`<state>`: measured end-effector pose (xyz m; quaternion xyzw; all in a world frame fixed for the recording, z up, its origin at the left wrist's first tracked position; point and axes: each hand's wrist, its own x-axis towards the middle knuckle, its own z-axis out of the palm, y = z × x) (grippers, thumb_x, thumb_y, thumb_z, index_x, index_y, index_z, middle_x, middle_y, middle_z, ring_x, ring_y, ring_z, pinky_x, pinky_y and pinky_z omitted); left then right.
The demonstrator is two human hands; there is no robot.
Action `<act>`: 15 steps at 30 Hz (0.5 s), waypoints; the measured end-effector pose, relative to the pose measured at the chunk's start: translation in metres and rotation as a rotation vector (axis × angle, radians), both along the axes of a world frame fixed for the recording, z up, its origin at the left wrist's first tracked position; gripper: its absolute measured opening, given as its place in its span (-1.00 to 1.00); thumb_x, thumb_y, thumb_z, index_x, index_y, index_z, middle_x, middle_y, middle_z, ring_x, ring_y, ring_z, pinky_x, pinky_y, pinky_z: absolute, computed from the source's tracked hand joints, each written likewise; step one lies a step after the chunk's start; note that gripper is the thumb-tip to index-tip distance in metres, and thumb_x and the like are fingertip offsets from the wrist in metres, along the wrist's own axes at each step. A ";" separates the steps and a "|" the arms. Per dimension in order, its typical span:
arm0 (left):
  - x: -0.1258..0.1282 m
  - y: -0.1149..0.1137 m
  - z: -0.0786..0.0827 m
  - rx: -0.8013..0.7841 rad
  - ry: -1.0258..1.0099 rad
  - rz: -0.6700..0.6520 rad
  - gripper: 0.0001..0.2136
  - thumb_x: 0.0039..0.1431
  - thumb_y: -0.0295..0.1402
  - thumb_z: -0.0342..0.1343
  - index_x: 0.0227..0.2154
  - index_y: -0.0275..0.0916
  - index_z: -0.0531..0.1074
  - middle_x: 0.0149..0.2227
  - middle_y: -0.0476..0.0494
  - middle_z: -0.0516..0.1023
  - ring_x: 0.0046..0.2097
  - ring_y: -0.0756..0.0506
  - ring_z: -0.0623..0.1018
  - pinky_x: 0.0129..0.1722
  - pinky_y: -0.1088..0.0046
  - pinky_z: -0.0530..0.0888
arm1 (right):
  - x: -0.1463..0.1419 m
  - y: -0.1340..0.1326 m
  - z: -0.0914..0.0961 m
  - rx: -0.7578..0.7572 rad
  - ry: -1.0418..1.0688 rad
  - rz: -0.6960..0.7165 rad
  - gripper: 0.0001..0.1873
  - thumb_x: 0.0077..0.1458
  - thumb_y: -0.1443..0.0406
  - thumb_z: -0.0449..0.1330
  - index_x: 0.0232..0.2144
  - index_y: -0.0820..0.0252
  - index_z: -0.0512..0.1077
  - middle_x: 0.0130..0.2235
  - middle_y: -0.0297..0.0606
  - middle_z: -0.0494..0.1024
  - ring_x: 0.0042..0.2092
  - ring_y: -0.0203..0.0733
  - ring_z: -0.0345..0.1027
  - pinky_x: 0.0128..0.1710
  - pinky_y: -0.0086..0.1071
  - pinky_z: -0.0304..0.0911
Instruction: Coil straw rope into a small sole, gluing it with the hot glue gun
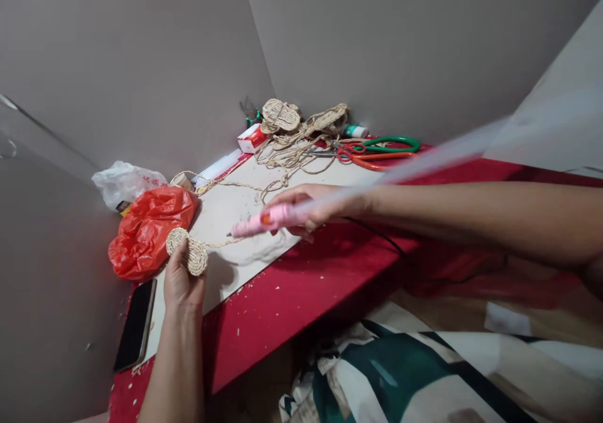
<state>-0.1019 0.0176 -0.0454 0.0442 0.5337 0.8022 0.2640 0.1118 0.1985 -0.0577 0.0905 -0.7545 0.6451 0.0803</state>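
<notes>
My left hand (183,288) is closed on a small woven piece of coiled natural cord (194,258), two flat spirals joined side by side, with the thumb across its middle. A loose strand of cord (221,244) runs from the piece toward my right hand (316,208). That hand is wrapped around a pink glue gun (252,225), its nozzle aimed left toward the coiled piece but apart from it. From the gun's back a long, whitish, translucent glue stick (424,164) slants up to the right, blurred and passing over my forearm.
Behind my hands are a tangle of cord (294,149), a woven oval piece (281,115), scissors (346,151) and larger green-and-orange-handled shears (391,143). At left lie a red plastic bag (151,228), a white bag (125,181) and a phone (135,325). Walls enclose the red-edged table (292,285).
</notes>
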 end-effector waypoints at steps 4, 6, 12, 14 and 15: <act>0.008 0.006 0.006 -0.014 0.006 -0.034 -0.92 0.05 -0.56 0.08 -0.43 -0.32 0.45 -0.52 -0.01 0.47 -0.52 0.06 0.47 -0.45 0.58 0.45 | -0.003 -0.011 0.001 -0.133 -0.143 0.007 -0.73 -0.10 0.28 0.16 -0.35 0.41 0.41 -0.49 -0.27 0.42 -0.52 -0.40 0.24 -0.58 -0.52 0.11; 0.011 0.008 0.008 -0.017 0.023 -0.039 -0.91 0.07 -0.56 0.07 -0.42 -0.32 0.46 -0.52 -0.01 0.48 -0.51 0.06 0.47 -0.42 0.57 0.46 | -0.009 -0.024 0.003 -0.107 -0.205 0.007 -0.75 -0.09 0.24 0.19 -0.44 0.39 0.41 -0.55 -0.31 0.39 -0.57 -0.43 0.20 -0.66 -0.56 0.02; 0.008 0.006 0.015 -0.040 0.062 -0.016 -0.91 0.06 -0.56 0.08 -0.43 -0.33 0.47 -0.49 -0.02 0.51 -0.47 0.05 0.50 -0.42 0.56 0.48 | -0.026 -0.046 0.001 -0.142 -0.297 0.157 -0.71 -0.12 0.17 0.24 -0.51 0.35 0.41 -0.58 -0.38 0.38 -0.59 -0.45 0.20 -0.68 -0.57 0.03; 0.004 0.005 0.015 -0.048 0.070 -0.005 -0.90 0.06 -0.56 0.07 -0.43 -0.32 0.47 -0.49 -0.01 0.52 -0.47 0.04 0.50 -0.42 0.56 0.48 | -0.034 -0.043 -0.005 -0.057 -0.351 0.201 -0.68 -0.13 0.14 0.27 -0.49 0.36 0.45 -0.60 -0.40 0.37 -0.59 -0.46 0.18 -0.67 -0.58 0.02; 0.002 0.005 0.013 -0.051 0.073 -0.006 -0.90 0.06 -0.56 0.07 -0.42 -0.32 0.47 -0.49 -0.01 0.52 -0.47 0.04 0.50 -0.40 0.55 0.49 | -0.038 -0.039 -0.007 -0.030 -0.340 0.202 -0.68 -0.14 0.15 0.29 -0.46 0.35 0.47 -0.60 -0.41 0.36 -0.59 -0.46 0.17 -0.66 -0.58 0.02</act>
